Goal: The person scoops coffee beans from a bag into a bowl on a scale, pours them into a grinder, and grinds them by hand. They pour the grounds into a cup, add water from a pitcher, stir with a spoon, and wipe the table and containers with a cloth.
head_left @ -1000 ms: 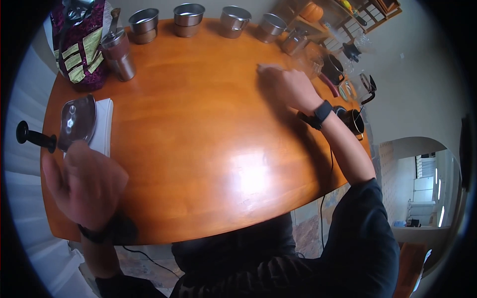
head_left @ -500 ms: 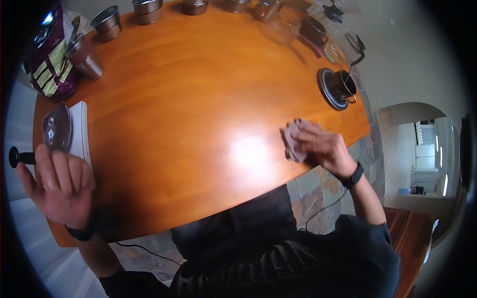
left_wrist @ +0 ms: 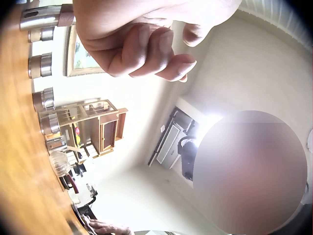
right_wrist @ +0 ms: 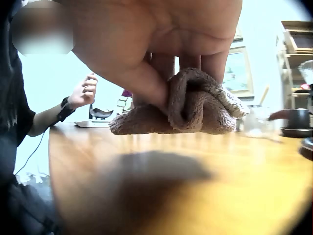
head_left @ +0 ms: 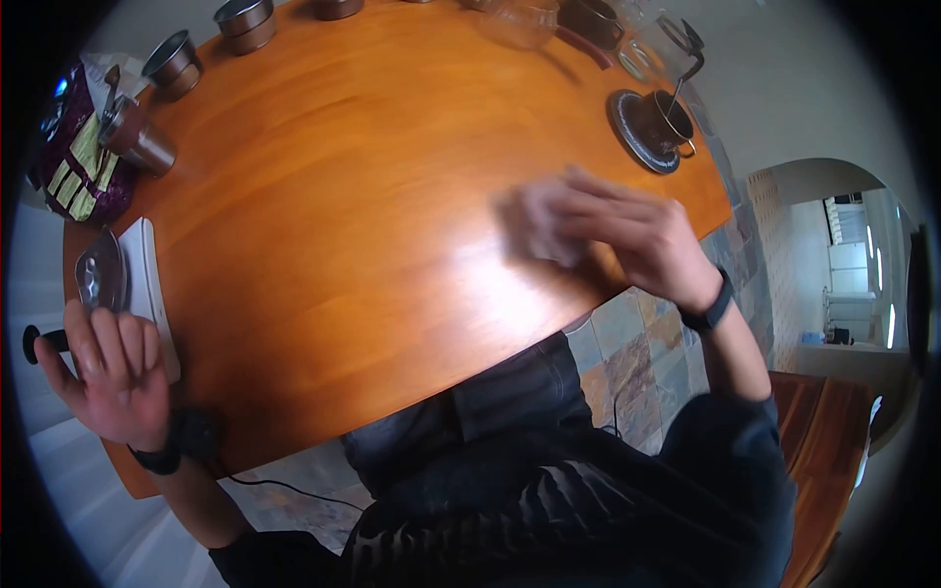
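My right hand (head_left: 655, 240) grips a folded greyish-pink cloth (right_wrist: 200, 110) between thumb and fingers. In the right wrist view the cloth is bunched into a fold, close over the wooden table (head_left: 363, 196), with a dark shadow on the wood beneath. The head view has the cloth blurred near the table's front right edge. At the left edge, my left hand (head_left: 116, 377) is palm up with loosely curled fingers (left_wrist: 161, 49) and holds nothing. Just beyond it a dark glossy dish (head_left: 102, 269) stands on a flat white slab (head_left: 147, 284), beside a black knobbed handle (head_left: 37, 345).
A dark cup (head_left: 668, 120) with a spoon stands on a saucer (head_left: 627, 132) at the right edge. A hand grinder (head_left: 142, 142) and a purple bag (head_left: 88, 176) occupy the back left. Metal canisters (head_left: 245, 24) line the back, and glassware (head_left: 524, 22) sits at back right.
My right hand came from the back right to the front edge with the cloth, then slid left along the table. The left hand stayed at the left edge. The head view has tilted downward.
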`<state>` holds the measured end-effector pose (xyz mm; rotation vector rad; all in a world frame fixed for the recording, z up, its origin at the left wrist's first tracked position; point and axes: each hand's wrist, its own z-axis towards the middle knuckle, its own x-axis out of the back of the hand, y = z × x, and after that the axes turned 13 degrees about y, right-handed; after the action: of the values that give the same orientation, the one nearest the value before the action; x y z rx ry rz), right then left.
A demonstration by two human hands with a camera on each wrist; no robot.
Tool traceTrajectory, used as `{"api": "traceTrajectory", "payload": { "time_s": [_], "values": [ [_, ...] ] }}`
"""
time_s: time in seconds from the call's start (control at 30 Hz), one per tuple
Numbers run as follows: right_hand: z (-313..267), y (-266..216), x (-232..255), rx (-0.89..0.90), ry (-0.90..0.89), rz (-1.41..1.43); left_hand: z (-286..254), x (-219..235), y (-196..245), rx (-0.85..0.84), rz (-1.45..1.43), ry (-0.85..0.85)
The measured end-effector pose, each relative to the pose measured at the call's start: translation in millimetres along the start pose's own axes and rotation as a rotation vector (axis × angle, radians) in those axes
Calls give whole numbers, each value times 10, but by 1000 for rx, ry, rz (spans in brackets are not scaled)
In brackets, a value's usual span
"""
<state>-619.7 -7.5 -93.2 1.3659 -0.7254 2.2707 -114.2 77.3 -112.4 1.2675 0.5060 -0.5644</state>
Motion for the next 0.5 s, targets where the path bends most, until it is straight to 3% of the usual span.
{"api": "traceTrajectory", "payload": {
  "time_s": [0.1, 0.27, 0.37, 0.43, 0.5],
  "values": [
    [584, -157, -438, 302, 80, 193, 23, 92, 31, -12, 5, 40],
    [842, -435, -815, 453, -146, 345, 82, 176, 46, -13, 14, 92],
    [609, -313, -767, 375, -202, 531, 66, 147, 66, 15, -42, 70],
    [289, -206, -658, 281, -135, 639, 55, 95, 60, 27, -50, 25],
    [-244, -14, -261, 14, -124, 657, -4, 83, 44, 41, -38, 28]
  ]
}}
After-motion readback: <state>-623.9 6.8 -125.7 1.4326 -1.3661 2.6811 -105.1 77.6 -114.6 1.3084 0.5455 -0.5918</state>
